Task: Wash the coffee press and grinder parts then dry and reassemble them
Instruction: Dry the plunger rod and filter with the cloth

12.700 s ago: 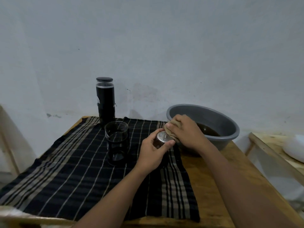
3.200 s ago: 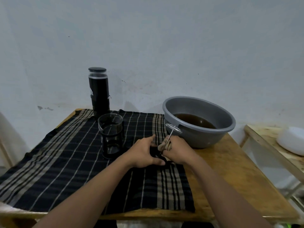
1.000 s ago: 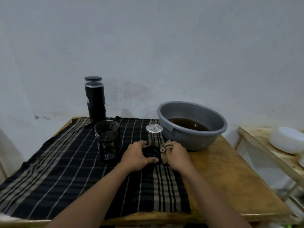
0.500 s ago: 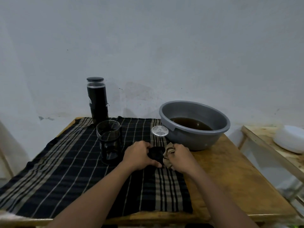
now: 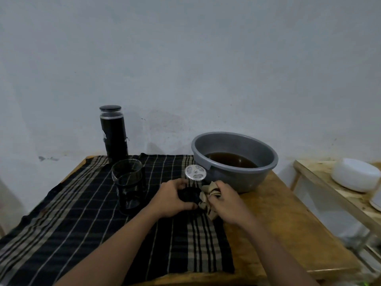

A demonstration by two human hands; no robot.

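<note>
Beige rag (image 5: 208, 196) bunched in right hand (image 5: 225, 201).

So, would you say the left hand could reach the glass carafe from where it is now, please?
Probably yes. The left hand is on the black lid, and the glass carafe stands upright just to its left on the striped cloth with nothing between, though it would have to release the lid first.

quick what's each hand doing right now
Left hand: fingers closed around the black press lid.
Right hand: fingers closed on the tan rag, pressed against the lid.
</note>
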